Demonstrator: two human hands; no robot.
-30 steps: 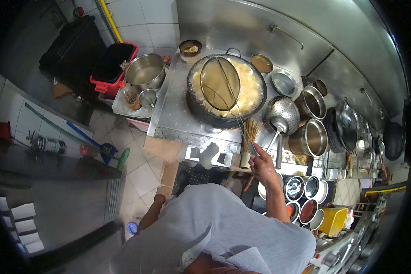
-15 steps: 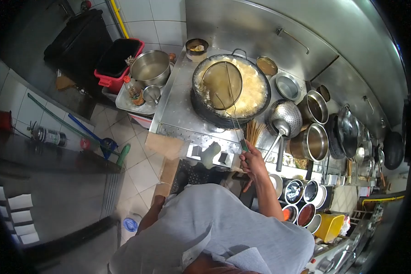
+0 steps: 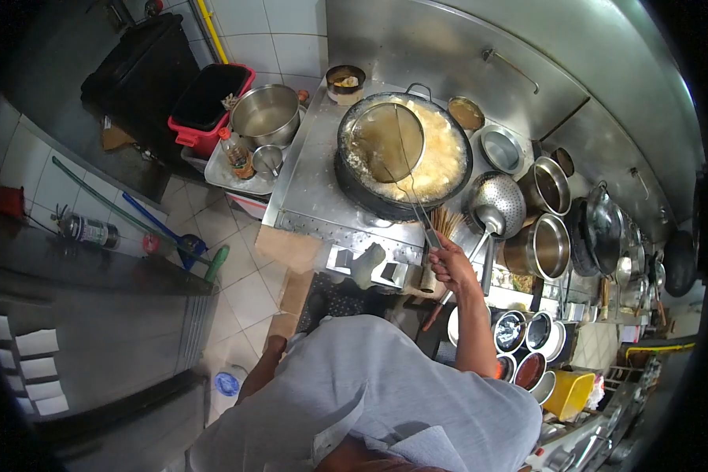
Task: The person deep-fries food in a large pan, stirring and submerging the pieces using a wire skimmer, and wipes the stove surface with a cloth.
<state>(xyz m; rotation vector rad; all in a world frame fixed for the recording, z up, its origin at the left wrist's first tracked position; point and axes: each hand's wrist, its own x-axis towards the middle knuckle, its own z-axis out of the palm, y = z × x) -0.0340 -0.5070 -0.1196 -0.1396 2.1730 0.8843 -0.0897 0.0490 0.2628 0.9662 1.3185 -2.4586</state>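
My right hand (image 3: 450, 263) grips the handle of a round wire strainer (image 3: 385, 141). The strainer's mesh lies over the left part of a large dark wok (image 3: 350, 189), full of foaming, pale yellow food (image 3: 442, 149). Low beside my leg hangs my left hand (image 3: 276, 344), its fingers too small and hidden to read. A bamboo brush (image 3: 445, 223) stands just beyond my right hand. To the right of the wok lie a perforated ladle (image 3: 499, 200) and a shallow metal pan (image 3: 503, 149).
At the left, a tray (image 3: 216, 171) bears a steel pot (image 3: 264, 116) and a sauce bottle (image 3: 237, 153). Steel pots (image 3: 547, 245) stand right of the ladle. Seasoning containers (image 3: 529, 368) and a yellow bin (image 3: 569, 396) are at the lower right.
My right hand and the strainer have shifted slightly within the view, along with the whole scene. The mesh remains over the wok's left side, and my grip on the handle continues.
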